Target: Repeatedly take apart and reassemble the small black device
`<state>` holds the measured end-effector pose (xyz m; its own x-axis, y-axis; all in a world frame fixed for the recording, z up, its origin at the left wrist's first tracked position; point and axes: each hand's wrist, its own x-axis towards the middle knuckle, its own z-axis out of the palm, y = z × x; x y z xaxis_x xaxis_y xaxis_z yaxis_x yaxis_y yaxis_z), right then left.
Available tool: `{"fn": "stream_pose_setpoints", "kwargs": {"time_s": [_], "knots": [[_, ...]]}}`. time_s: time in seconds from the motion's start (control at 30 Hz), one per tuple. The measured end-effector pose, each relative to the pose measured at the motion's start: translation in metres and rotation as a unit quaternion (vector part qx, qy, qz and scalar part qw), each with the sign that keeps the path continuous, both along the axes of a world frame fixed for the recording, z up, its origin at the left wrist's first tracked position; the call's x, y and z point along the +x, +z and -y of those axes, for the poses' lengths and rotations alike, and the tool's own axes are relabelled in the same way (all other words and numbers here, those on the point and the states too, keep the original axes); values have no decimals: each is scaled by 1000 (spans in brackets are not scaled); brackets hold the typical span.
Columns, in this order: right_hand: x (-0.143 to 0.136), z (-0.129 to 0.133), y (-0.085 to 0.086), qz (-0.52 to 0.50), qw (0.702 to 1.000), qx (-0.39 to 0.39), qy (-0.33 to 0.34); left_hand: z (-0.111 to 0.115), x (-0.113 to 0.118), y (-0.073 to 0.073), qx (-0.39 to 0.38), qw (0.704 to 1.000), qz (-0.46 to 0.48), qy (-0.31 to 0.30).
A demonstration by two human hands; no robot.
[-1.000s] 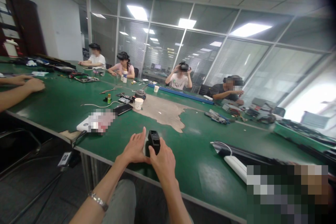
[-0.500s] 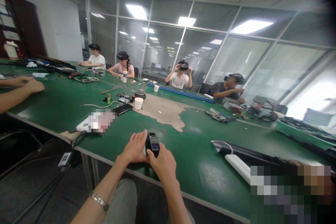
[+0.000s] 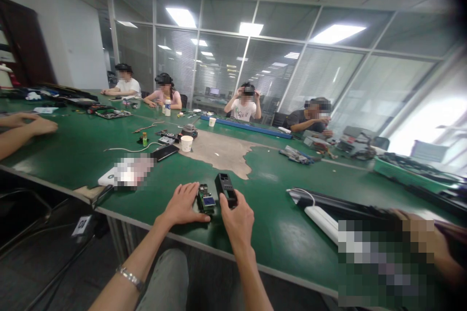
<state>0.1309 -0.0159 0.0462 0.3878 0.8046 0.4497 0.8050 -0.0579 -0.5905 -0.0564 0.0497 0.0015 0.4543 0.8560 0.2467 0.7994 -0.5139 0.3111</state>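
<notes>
The green counter (image 3: 270, 194) spreads across the frame, a white bar (image 3: 323, 226) lying on it at lower right. Below the frame's middle are my left hand (image 3: 181, 204) and my right hand (image 3: 239, 214), side by side. The right pinches the black case (image 3: 224, 184) between thumb and fingers. The left has its fingers close together along the left side of the green board (image 3: 205, 193), thumb reaching round the near end; how firmly it is gripped I cannot tell. The board is between my hands, just beside the case but apart from it, its blue screen (image 3: 209, 201) facing me.

To handle them well, I'd hold the board by its edges only, thumb off the screen and the bare parts. The case wants a light pinch on its side walls, and any move straight, so its rim scrapes nothing.
</notes>
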Motion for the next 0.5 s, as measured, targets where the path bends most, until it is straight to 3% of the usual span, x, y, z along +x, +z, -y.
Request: {"fn": "stream_pose_setpoints", "kwargs": {"time_s": [0.13,0.27,0.5], "knots": [[20,2,-20,23,998,-43,-36,-1,1,0,-10,1000,-10,2],[22,4,-33,58,995,-60,-46,-6,1,1,-28,999,-21,-1],[22,1,-51,99,995,14,-22,-12,5,5,-66,997,-45,-1]]}}
